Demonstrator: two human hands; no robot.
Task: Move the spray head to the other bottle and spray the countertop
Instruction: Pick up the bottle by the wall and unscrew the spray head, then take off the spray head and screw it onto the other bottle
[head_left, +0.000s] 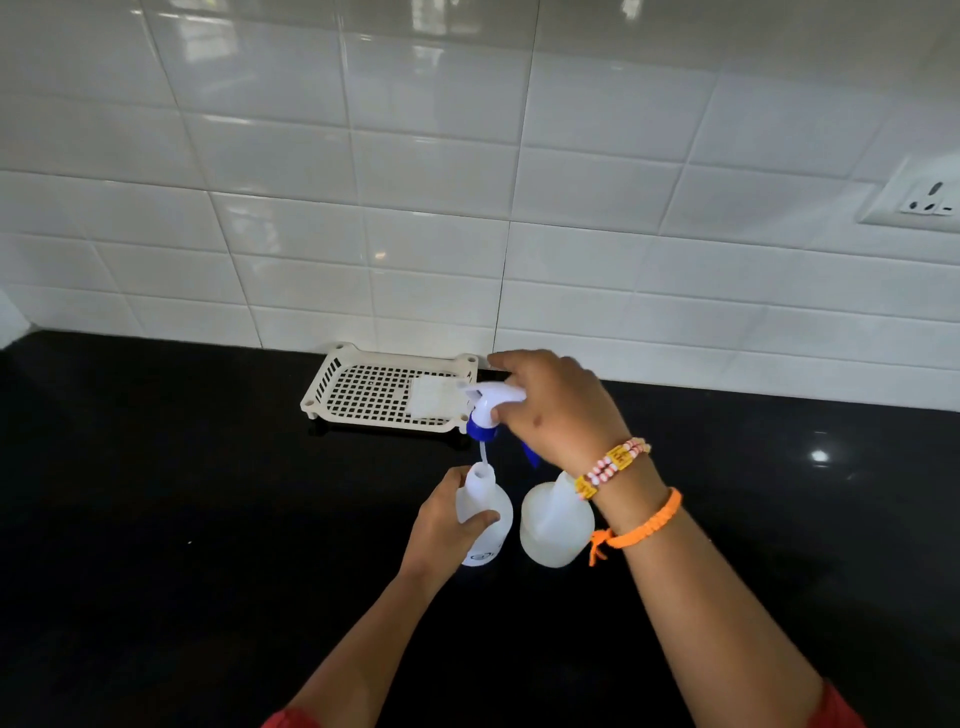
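Observation:
Two white translucent bottles stand side by side on the black countertop (208, 493). My left hand (447, 519) grips the left bottle (485, 512) around its body; its neck is uncapped. My right hand (556, 410) holds the white and blue spray head (485, 408) just above that neck, and the thin dip tube (483, 457) reaches down into the opening. The right bottle (553, 525) stands free with no head on it, partly behind my right wrist.
A cream perforated plastic tray (363, 387) sits against the white tiled wall, with a white folded cloth (434, 397) lying in it. A wall socket (930, 200) is at the far right.

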